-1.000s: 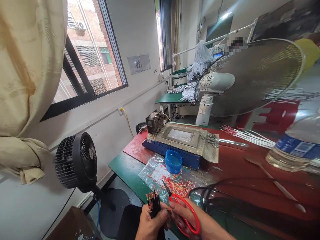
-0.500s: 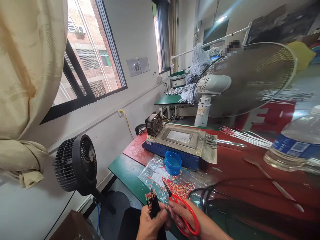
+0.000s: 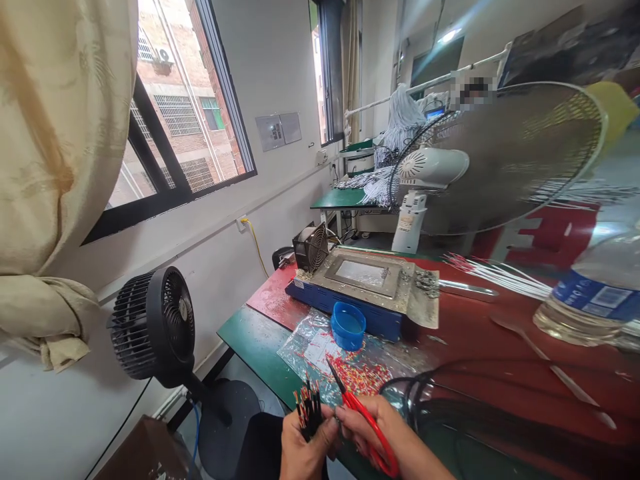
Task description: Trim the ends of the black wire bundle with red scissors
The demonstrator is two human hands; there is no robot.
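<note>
A bundle of black cables (image 3: 313, 421) with stripped, coloured wire ends pointing up is gripped in my left hand (image 3: 305, 443). My right hand (image 3: 370, 427) holds red-handled scissors (image 3: 367, 423), their dark blades pointing up and left over the table. The thumbs of both hands come close together beside the bundle; whether the right fingertips pinch a cable too is too small to tell. Just beyond the blades, many red and yellow scraps (image 3: 367, 375) lie on a clear plastic sheet (image 3: 295, 347). A blue round container (image 3: 349, 327) stands behind them.
Behind the container sits a blue solder pot (image 3: 345, 300) with a small fan (image 3: 311, 247). Black cable coils (image 3: 415, 400) lie right of my hands. A spoon (image 3: 555, 373), a water bottle (image 3: 590, 300) and white wires (image 3: 500, 277) are farther right. A black floor fan (image 3: 155, 327) stands left.
The scissors have turned slightly, their handles now seen more edge-on. Both hands stay close together with the cable bundle between them. The view has shifted a little.
</note>
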